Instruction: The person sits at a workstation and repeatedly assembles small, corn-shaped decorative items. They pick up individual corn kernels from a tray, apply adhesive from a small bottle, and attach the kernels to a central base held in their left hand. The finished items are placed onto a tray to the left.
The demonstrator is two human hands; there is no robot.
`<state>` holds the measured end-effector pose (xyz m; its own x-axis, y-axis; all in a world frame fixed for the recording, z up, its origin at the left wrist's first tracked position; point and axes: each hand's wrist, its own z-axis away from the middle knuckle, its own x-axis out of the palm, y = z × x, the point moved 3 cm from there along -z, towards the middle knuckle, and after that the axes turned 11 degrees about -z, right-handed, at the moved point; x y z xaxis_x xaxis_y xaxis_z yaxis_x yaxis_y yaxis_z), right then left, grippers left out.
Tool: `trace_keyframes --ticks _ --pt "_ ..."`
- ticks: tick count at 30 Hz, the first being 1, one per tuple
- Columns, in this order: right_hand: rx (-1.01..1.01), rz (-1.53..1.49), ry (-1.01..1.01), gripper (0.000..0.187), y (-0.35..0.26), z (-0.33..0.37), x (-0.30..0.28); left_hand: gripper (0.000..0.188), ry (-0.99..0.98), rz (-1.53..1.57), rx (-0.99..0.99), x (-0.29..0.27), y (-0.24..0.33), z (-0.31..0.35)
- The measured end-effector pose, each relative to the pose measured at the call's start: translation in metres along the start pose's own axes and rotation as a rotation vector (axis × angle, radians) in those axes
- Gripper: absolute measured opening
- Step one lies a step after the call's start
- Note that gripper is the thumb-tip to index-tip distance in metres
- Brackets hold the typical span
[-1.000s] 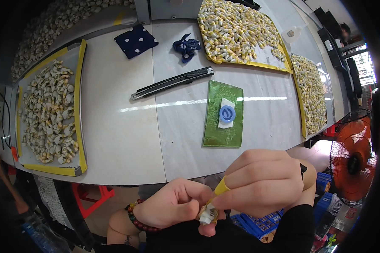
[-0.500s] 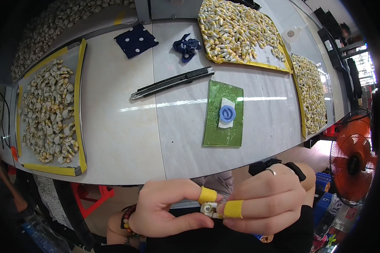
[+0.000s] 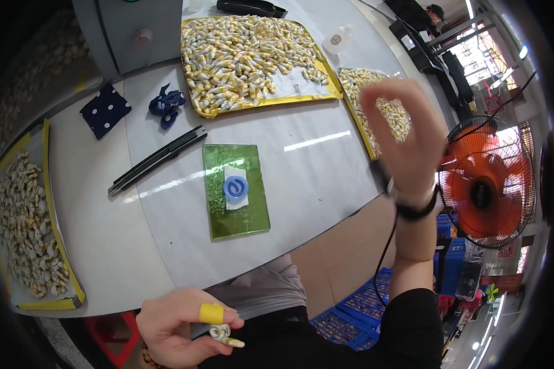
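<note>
My left hand is low, below the table's front edge, pinching a small white-and-yellow piece; a yellow band wraps one finger. My right hand is lifted over the table's right side, fingers spread and blurred, with nothing in it; a black band circles its wrist. Beneath and behind that hand lies a tray of small white-and-yellow pieces. A green mat with a white pad and blue ring lies mid-table.
A large yellow-rimmed tray of the same pieces sits at the back, another tray at the left. A long black tool, a dotted dark cloth and a blue cloth lie on the white table. An orange fan stands right.
Both hands were together low down, working on the small piece. Now my right hand has let go and risen over the right tray; my left hand keeps the piece. The camera view shifted right.
</note>
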<state>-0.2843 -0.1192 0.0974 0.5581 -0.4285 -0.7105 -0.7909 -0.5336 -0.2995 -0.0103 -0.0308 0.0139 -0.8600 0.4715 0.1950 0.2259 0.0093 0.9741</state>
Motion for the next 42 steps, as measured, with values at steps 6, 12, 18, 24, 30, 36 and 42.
trace_keyframes --ticks 6,12,18,24,30,36,42 --pt "0.514 0.272 -0.525 0.015 0.155 0.036 -0.046 0.035 0.010 0.099 -0.058 -0.007 -0.006 0.006" --pt "0.533 0.126 -0.434 0.008 0.178 0.043 -0.045 0.031 0.089 0.167 -0.061 -0.015 -0.018 0.013" --pt "0.508 0.191 -0.290 0.010 0.125 0.022 -0.040 0.030 0.088 0.248 -0.099 -0.014 -0.017 0.012" --pt "0.355 -0.516 -0.310 0.003 0.019 0.011 0.016 0.029 -0.003 0.250 -0.075 -0.013 -0.023 0.011" --pt "0.119 -0.677 -0.653 0.013 -0.034 0.008 0.059 0.043 0.199 0.179 -0.263 -0.008 -0.017 0.013" --pt "-0.013 -0.483 -0.646 0.011 -0.039 0.001 0.071 0.044 0.218 0.221 -0.225 -0.011 -0.017 0.018" --pt "-0.104 -0.432 -0.655 0.014 -0.042 0.003 0.080 0.031 0.067 0.340 -0.070 -0.019 -0.025 0.021"
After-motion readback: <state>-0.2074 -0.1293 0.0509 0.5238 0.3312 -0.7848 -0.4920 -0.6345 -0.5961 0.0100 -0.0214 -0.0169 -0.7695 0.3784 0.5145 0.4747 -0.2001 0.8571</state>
